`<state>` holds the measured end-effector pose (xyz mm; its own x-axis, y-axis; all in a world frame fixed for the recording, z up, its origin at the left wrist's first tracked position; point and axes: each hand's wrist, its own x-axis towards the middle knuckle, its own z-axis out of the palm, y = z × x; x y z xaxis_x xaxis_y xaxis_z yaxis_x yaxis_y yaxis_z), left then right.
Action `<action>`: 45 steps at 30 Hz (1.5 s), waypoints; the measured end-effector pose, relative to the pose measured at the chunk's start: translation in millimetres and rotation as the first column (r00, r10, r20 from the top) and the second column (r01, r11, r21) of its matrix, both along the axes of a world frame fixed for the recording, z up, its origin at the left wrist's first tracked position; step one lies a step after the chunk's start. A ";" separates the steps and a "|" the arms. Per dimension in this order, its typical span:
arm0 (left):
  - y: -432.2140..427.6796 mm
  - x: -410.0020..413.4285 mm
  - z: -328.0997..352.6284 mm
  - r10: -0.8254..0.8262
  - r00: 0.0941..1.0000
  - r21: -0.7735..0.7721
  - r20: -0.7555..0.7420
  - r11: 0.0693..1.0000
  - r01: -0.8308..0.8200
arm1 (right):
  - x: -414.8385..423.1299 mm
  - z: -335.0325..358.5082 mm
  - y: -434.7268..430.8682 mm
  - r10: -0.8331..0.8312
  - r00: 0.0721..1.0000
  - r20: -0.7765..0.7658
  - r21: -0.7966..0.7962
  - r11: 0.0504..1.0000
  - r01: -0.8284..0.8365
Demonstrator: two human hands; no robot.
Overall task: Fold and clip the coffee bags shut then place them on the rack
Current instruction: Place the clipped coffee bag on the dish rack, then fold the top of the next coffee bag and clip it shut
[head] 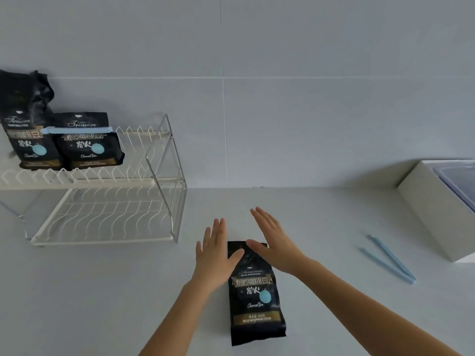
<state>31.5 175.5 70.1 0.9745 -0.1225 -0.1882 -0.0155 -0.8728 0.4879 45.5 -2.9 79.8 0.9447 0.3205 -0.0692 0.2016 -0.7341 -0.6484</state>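
Note:
A black coffee bag (255, 299) lies flat on the white counter in front of me, its top end pointing away. My left hand (214, 255) is flat and open at the bag's upper left corner. My right hand (273, 242) hovers open over the bag's top end, fingers spread. A light blue clip (388, 259) lies open on the counter to the right. On the top shelf of the white wire rack (108, 217) stand two more coffee bags: one (88, 140) with a blue clip across its folded top, and a taller one (25, 124) at the far left.
A white box (437, 211) holding a clear plastic container stands at the right against the tiled wall. The rack's lower shelf holds nothing.

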 end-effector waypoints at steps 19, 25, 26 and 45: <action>-25.3 -5.1 -54.2 0.204 0.711 -0.509 -0.673 0.569 -0.646 | -32.9 -63.5 -41.7 -0.238 0.558 -0.795 0.187 0.779 0.599; -37.3 2.2 -40.8 0.116 0.820 -0.648 -0.560 0.556 -0.521 | -36.4 -49.8 -42.2 -0.320 0.760 -0.565 0.364 0.730 0.578; -36.9 3.8 -38.5 0.092 0.835 -0.665 -0.543 0.560 -0.494 | -36.8 -44.7 -44.1 -0.328 0.780 -0.533 0.386 0.727 0.568; -96.6 11.8 -9.7 0.070 0.917 -0.763 -0.394 0.530 -0.369 | -18.9 -16.1 -114.9 -0.260 0.890 -0.375 0.492 0.758 0.428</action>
